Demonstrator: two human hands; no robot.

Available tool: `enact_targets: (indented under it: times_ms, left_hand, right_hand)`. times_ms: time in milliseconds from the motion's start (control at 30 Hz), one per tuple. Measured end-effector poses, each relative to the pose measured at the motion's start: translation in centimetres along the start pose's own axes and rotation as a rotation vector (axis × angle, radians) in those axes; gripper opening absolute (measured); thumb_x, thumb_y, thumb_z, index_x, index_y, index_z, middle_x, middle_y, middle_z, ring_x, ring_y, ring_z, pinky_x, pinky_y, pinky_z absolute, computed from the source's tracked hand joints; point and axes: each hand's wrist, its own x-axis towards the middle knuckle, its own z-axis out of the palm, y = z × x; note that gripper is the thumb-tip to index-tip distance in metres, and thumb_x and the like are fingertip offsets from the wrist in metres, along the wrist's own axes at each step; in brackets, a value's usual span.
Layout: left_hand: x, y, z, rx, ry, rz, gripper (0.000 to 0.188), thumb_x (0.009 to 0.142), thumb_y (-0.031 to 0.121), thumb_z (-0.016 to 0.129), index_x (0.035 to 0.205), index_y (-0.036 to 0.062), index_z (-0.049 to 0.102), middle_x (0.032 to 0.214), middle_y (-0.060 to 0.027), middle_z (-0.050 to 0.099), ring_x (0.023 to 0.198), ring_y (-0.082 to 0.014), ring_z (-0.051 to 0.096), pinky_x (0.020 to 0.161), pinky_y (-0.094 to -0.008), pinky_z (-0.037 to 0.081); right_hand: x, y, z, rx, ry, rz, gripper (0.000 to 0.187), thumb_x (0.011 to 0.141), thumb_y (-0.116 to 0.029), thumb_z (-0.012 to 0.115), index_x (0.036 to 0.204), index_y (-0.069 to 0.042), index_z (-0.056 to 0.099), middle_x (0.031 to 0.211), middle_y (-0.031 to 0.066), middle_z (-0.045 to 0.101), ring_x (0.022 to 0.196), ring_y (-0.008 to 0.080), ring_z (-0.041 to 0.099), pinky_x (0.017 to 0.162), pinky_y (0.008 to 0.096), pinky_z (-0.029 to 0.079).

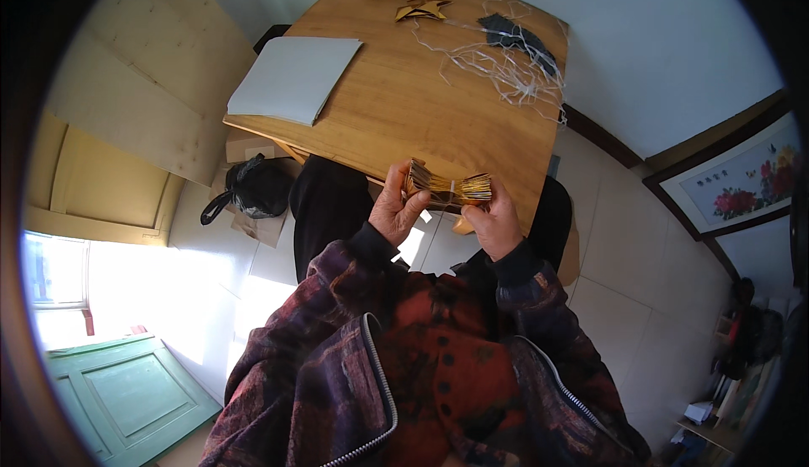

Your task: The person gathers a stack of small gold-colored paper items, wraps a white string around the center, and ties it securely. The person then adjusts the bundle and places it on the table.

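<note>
Just over the table's near edge, I hold a bundle of pleated gold paper [455, 187] between both hands. It is pinched in at the middle, where a thin pale tie seems to go round it, and its two ends fan out like a bow. My left hand [393, 212] is closed on the left end, thumb toward me. My right hand [497, 222] grips the right end from below and the side, with its thumb near the middle. The fingers behind the bundle are partly hidden.
On the wooden table [388, 96] lie a stack of white sheets [295, 79] at left, gold folded-paper pieces [424, 10] at the far edge, and tangled white strings [514, 79] beside a dark grey piece [516, 35]. A black plastic bag [257, 187] sits left of my legs.
</note>
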Motion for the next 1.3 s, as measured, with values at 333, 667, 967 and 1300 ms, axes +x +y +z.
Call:
enact_targets:
  times_ms: [333, 667, 967, 1300]
  left_hand:
    - [4.6, 0.1, 0.2, 0.112, 0.080, -0.083, 0.055, 0.091, 0.032, 0.058, 0.131, 0.0013, 0.036, 0.106, -0.0090, 0.051, 0.102, -0.0170, 0.049, 0.092, -0.0294, 0.039]
    - [6.8, -2.9, 0.7, 0.211, 0.287, -0.045, 0.050, 0.097, 0.029, 0.045, 0.135, -0.0033, 0.038, 0.135, -0.0192, 0.045, 0.124, -0.0233, 0.042, 0.102, -0.0307, 0.032]
    - [6.8, -3.3, 0.7, 0.125, 0.323, -0.056, 0.047, 0.098, 0.026, 0.044, 0.134, -0.0038, 0.039, 0.133, -0.0183, 0.047, 0.123, -0.0220, 0.044, 0.102, -0.0299, 0.033]
    - [6.7, -2.3, 0.6, 0.084, 0.281, -0.146, 0.055, 0.096, 0.033, 0.047, 0.135, -0.0051, 0.036, 0.136, -0.0200, 0.043, 0.124, -0.0255, 0.043, 0.103, -0.0335, 0.033]
  right_hand:
    - [4.3, 2.3, 0.2, -0.165, 0.167, -0.158, 0.042, 0.072, 0.007, 0.048, 0.113, -0.002, 0.047, 0.098, 0.0115, 0.057, 0.092, 0.0208, 0.059, 0.084, 0.0300, 0.046]
    - [5.4, 3.1, 1.1, -0.252, 0.210, -0.176, 0.065, 0.068, 0.010, 0.046, 0.131, -0.003, 0.034, 0.123, 0.0168, 0.050, 0.113, 0.0283, 0.050, 0.099, 0.0337, 0.037]
    - [5.3, 3.3, 0.9, -0.182, 0.180, -0.159, 0.067, 0.067, 0.009, 0.046, 0.133, -0.001, 0.032, 0.127, 0.0177, 0.045, 0.118, 0.0277, 0.046, 0.102, 0.0332, 0.034]
    - [5.1, 1.8, -0.2, -0.219, 0.075, -0.065, 0.076, 0.069, 0.012, 0.044, 0.140, -0.002, 0.022, 0.140, 0.0169, 0.034, 0.128, 0.0230, 0.035, 0.106, 0.0304, 0.029]
